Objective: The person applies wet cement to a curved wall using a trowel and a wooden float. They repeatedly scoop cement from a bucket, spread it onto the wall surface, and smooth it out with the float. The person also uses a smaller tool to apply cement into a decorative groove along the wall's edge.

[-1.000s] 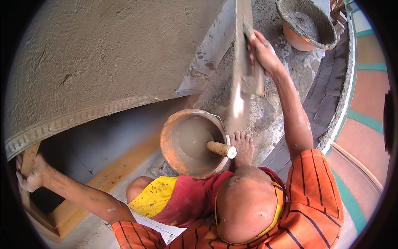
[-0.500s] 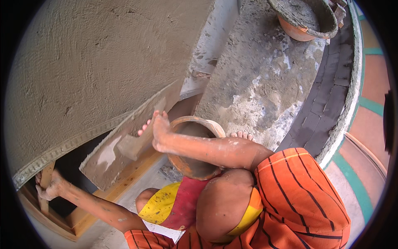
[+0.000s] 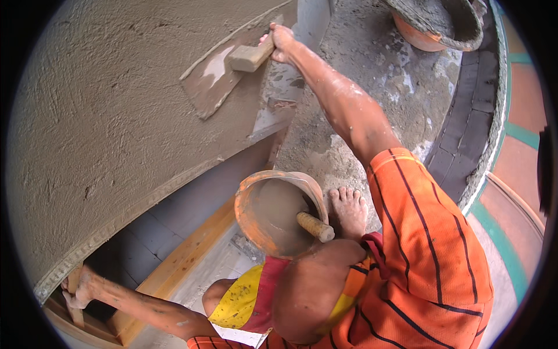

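Note:
My right hand [image 3: 282, 42] is closed round the handle of a plastering float [image 3: 210, 84]. The float's flat blade lies against the wet grey plaster wall [image 3: 104, 110], near the wall's right edge. At the lower left, my left hand [image 3: 83, 288] grips an upright wooden slat [image 3: 74, 280] of a frame under the wall's lower edge. By my knee stands an orange bucket [image 3: 246, 216] with wet grey mix in it. A tool with a round wooden handle [image 3: 315, 226] rests in this bucket; its head is hidden.
A larger orange tub [image 3: 415, 36] of grey mortar stands at the upper right on a mortar-splashed board [image 3: 372, 75]. My bare foot [image 3: 350, 212] is beside the bucket. A wooden beam [image 3: 180, 256] runs below the wall. A rough curved ledge [image 3: 494, 116] lies at the right.
My right hand has carried the float up and away from the wall's lower edge, farther along the wall. The bucket and the handle in it now show. My left hand stays at the slat.

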`<state>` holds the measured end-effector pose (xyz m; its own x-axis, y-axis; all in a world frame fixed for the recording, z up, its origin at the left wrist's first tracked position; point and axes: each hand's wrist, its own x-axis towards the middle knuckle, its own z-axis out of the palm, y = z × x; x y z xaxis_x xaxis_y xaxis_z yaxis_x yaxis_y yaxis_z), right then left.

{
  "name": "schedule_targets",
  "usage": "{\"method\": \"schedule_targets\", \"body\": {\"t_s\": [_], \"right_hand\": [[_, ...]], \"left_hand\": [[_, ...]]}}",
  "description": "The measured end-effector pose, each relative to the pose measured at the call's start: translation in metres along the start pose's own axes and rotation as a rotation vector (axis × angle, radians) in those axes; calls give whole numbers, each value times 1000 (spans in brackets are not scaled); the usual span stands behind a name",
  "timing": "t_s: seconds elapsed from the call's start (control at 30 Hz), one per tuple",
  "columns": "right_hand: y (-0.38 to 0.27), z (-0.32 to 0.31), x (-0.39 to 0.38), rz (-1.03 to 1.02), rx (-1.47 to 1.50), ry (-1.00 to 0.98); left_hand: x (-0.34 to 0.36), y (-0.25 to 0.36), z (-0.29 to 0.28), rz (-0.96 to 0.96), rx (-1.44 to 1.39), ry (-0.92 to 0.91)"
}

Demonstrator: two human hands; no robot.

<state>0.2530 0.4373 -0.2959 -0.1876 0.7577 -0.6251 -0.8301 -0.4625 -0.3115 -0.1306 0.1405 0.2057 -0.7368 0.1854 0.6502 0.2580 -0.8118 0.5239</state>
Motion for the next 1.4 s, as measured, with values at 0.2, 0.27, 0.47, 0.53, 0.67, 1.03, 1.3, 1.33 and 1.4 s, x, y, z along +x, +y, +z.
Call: {"method": "schedule_targets", "body": {"t_s": [0.2, 0.27, 0.47, 0.53, 0.67, 1.03, 1.3, 1.33, 1.4], "right_hand": [[197, 79, -255, 306, 248, -7], [189, 83, -253, 395, 290, -25], [66, -15, -66, 162, -88, -43], [68, 8, -91, 253, -21, -40], [163, 63, -221, 225, 207, -150], [94, 9, -99, 262, 176, -176], [162, 35, -183, 252, 130, -190], [152, 18, -146, 255, 127, -196], [108, -6, -86, 249, -66, -29]], "left_hand": [[31, 28, -19, -198, 45, -21], [41, 35, -21, -204, 89, -17], [19, 14, -4, 8, 95, 9], [14, 19, -7, 27, 81, 16], [18, 23, -13, -185, 26, 23], [42, 26, -15, -212, 2, 24], [41, 45, -13, -267, 133, 53], [51, 48, -21, -272, 94, -17], [52, 47, -31, -248, 68, -64]]}}
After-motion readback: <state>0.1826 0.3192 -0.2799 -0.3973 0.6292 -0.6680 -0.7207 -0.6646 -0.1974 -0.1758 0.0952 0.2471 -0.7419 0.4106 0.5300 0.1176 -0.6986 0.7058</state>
